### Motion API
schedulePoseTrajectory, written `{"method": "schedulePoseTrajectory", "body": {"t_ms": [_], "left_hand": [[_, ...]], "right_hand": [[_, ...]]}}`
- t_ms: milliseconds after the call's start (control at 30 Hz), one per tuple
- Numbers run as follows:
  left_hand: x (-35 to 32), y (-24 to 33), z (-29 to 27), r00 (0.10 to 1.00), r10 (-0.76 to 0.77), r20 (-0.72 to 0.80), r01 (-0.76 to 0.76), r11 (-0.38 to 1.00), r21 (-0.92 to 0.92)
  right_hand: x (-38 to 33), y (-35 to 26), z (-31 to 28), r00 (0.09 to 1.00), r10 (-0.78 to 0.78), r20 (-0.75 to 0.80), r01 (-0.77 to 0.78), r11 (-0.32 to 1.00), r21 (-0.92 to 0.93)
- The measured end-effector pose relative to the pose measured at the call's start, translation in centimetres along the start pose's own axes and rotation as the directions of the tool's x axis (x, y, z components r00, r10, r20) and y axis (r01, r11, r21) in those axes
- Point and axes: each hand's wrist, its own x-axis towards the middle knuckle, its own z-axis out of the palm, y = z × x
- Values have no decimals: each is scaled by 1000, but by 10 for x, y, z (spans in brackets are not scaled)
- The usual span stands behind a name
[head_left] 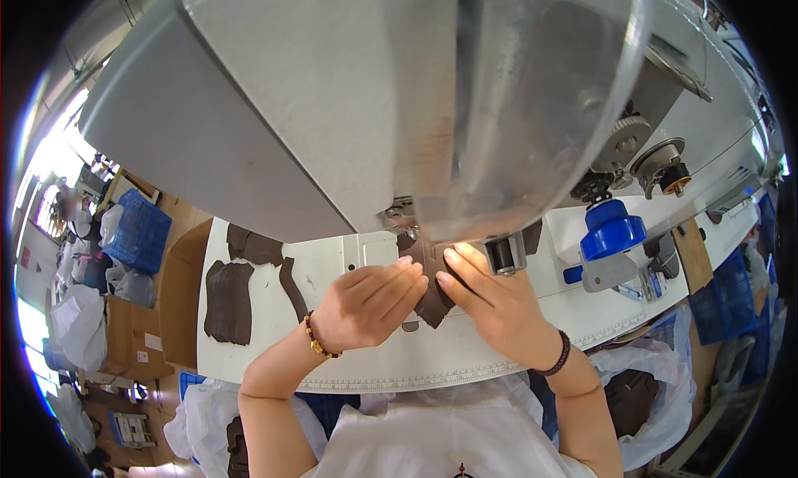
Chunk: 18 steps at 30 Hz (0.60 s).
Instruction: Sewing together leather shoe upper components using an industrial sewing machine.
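Note:
A dark brown flat piece [434, 305], of leather or similar material, lies under the head of a sewing machine [332, 104], its pointed end toward me. My left hand [372, 306] is closed at its left edge, fingers bent and pressed together, tips on the piece. On the other side my right hand [497, 312] lies over the right edge with fingers stretched out and thumb and forefinger apart. A lamp lights these fingertips. The needle and the far part of the piece are hidden behind the clear shield [515, 104].
Stacked brown pieces [229, 302] lie at the left of the white table [416, 370], beside a curved brown strip [293, 288]. A blue knob [613, 230] juts out at the right. Plastic bags [652, 378] hang below the front edge. Cardboard boxes [133, 337] stand at the left.

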Motion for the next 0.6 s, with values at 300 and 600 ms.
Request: {"method": "schedulePoseTrajectory", "body": {"t_ms": [300, 600], "left_hand": [[8, -12, 7, 994, -105, 15, 106, 991, -81], [15, 1, 5, 967, -253, 27, 254, 966, -48]], "right_hand": [[13, 26, -5, 990, 96, 107, -115, 976, 186], [8, 33, 3, 999, 35, -28, -31, 990, 141]]}}
